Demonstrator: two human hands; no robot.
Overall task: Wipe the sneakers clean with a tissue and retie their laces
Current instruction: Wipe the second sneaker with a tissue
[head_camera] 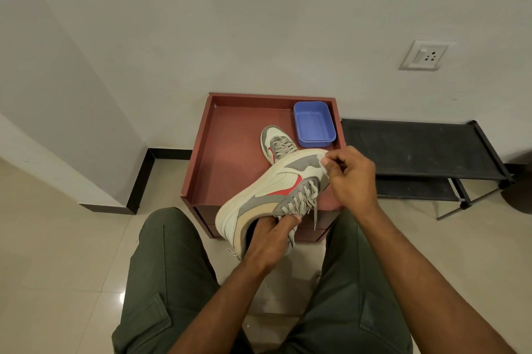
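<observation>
Red-brown desk against wall: second sneaker beside blue tub. Left hand grips held sneaker inside heel opening, toe pointing away-right. Right hand, nearer toe, pinches tissue there.

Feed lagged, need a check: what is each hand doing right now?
Left hand: grips the held sneaker at its collar.
Right hand: pinches a tissue against its toe.
</observation>
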